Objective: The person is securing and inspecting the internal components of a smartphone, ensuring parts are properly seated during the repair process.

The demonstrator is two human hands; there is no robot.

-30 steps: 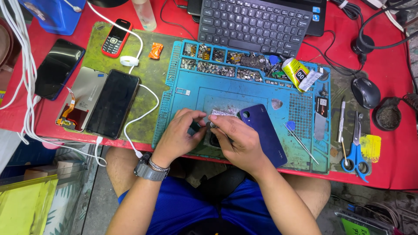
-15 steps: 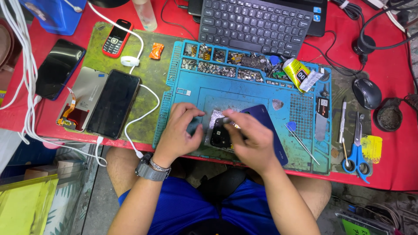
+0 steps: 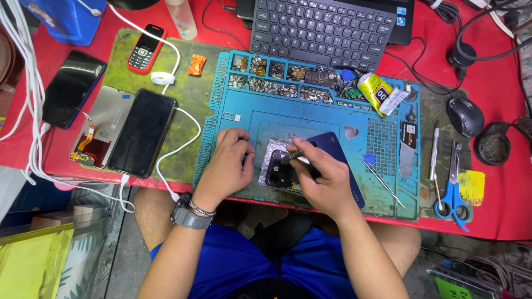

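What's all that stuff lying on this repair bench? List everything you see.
Repair mat: one, blue, centre of the red table.
Opened phone: one, dark, on the mat under the hands.
Back cover: one, dark blue, beside the right hand.
Keyboard: one, black, top.
Smartphone: one, black, left, on a white cable.
Keypad phone: one, red, upper left.
Glue tube: one, yellow, on the mat's upper right.
Scissors: one, blue-handled, right.
Mouse: one, black, right.
Left hand: steadies the opened phone; wristwatch worn.
Right hand: holds a slim tool.
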